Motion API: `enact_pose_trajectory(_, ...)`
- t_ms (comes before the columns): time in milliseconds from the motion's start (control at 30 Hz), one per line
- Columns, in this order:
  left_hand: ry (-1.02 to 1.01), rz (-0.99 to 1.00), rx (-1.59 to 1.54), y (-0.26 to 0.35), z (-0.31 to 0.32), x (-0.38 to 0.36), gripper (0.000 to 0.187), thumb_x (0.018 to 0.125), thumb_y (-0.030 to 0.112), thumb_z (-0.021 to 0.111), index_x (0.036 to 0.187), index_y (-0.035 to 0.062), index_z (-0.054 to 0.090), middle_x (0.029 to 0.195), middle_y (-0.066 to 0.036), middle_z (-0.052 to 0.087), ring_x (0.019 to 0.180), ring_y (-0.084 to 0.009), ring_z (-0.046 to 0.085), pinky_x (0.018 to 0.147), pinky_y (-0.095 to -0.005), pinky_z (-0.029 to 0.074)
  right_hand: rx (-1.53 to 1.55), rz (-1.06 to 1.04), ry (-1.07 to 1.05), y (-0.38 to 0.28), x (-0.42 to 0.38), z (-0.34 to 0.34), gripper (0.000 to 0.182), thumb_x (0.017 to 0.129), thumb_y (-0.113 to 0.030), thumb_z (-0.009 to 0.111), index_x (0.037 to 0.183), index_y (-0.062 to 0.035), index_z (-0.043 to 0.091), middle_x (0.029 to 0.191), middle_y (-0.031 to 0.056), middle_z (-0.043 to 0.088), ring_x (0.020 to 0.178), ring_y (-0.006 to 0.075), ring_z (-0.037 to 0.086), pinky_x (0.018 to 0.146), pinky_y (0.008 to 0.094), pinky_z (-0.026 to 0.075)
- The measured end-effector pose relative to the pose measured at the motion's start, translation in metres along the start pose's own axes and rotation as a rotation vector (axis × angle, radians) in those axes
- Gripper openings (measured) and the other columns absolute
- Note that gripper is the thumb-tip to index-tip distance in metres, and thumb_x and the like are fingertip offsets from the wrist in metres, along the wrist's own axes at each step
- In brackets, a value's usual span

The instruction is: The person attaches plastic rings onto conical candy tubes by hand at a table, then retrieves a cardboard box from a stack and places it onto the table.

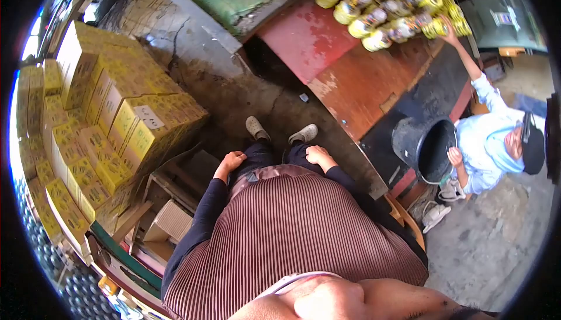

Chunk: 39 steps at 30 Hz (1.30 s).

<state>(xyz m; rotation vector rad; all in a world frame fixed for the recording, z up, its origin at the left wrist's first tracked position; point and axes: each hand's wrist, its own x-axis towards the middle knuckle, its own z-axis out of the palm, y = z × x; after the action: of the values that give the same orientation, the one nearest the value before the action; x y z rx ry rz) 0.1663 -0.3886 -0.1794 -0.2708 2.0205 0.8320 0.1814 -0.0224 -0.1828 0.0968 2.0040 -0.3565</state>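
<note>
My left hand [234, 160] rests on my left thigh, in dark trousers, with its fingers lying loosely over the cloth and nothing held. On the other thigh lies my right hand [317, 155], also holding nothing, its fingers slightly bent. Striped brown cloth [292, 226] covers my front between the dark sleeves. Beyond my knees, two light clogs [257, 128] are on my feet on the dark floor. The wooden tabletop [356, 98] stands ahead to the right, apart from both hands.
Stacked yellow cartons [140, 121] rise at left. Yellow-wrapped bottles [391, 10] crowd the table's far end. At right, a person [485, 145] reaches one hand to the bottles, the other hand at a black bucket [409, 142]. An opened carton [169, 223] lies beside my left arm.
</note>
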Motion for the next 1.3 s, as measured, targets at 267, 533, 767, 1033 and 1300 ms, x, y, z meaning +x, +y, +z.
enact_pose_trajectory(267, 0.039, 0.064, -0.062, -0.035, -0.053, -0.024, 0.036, 0.078, 0.034, 0.056, 0.101, 0.0099, 0.069, 0.102, -0.016, 0.067, 0.099, -0.0322, 0.062, 0.090, -0.0381, 0.047, -0.252, -0.097, -0.042, -0.104, 0.031, -0.040, 0.029, 0.080, -0.017, 0.058, 0.107, -0.0100, 0.067, 0.117, 0.0169, 0.061, 0.108, 0.0334, 0.059, 0.091, 0.0418, 0.048)
enact_pose_trajectory(533, 0.085, 0.197, -0.072, -0.054, -0.057, 0.003, 0.041, 0.077, 0.039, 0.056, 0.102, 0.0093, 0.069, 0.108, -0.017, 0.064, 0.104, -0.0310, 0.059, 0.091, -0.0381, 0.046, -0.371, -0.332, -0.122, -0.215, 0.027, -0.089, 0.027, 0.075, -0.031, 0.067, 0.099, -0.0189, 0.071, 0.107, 0.0119, 0.066, 0.104, 0.0290, 0.061, 0.090, 0.0408, 0.048)
enact_pose_trajectory(767, 0.034, 0.051, -0.009, -0.008, -0.093, 0.008, 0.046, 0.074, 0.043, 0.059, 0.102, 0.0070, 0.067, 0.102, -0.017, 0.066, 0.098, -0.0337, 0.062, 0.086, -0.0414, 0.048, -0.513, -0.503, -0.144, -0.272, 0.058, -0.123, 0.027, 0.077, -0.029, 0.065, 0.099, -0.0143, 0.071, 0.104, 0.0140, 0.066, 0.102, 0.0306, 0.062, 0.088, 0.0416, 0.048)
enact_pose_trajectory(1033, 0.112, -0.041, -0.057, 0.011, -0.144, 0.000, 0.046, 0.077, 0.043, 0.060, 0.111, 0.0135, 0.065, 0.108, -0.017, 0.064, 0.102, -0.0351, 0.061, 0.087, -0.0444, 0.048, -0.823, -0.727, -0.308, -0.339, 0.104, -0.188, 0.031, 0.078, -0.032, 0.062, 0.103, -0.0152, 0.069, 0.102, 0.0120, 0.067, 0.099, 0.0293, 0.062, 0.084, 0.0416, 0.048)
enact_pose_trajectory(1300, 0.299, -0.133, -0.253, 0.014, -0.155, -0.030, 0.041, 0.078, 0.041, 0.056, 0.108, 0.0149, 0.066, 0.105, -0.015, 0.066, 0.099, -0.0332, 0.062, 0.087, -0.0431, 0.048, -0.827, -0.951, -0.614, -0.383, 0.144, -0.187, 0.035, 0.077, -0.029, 0.060, 0.106, -0.0098, 0.066, 0.101, 0.0157, 0.067, 0.096, 0.0308, 0.063, 0.081, 0.0396, 0.049)
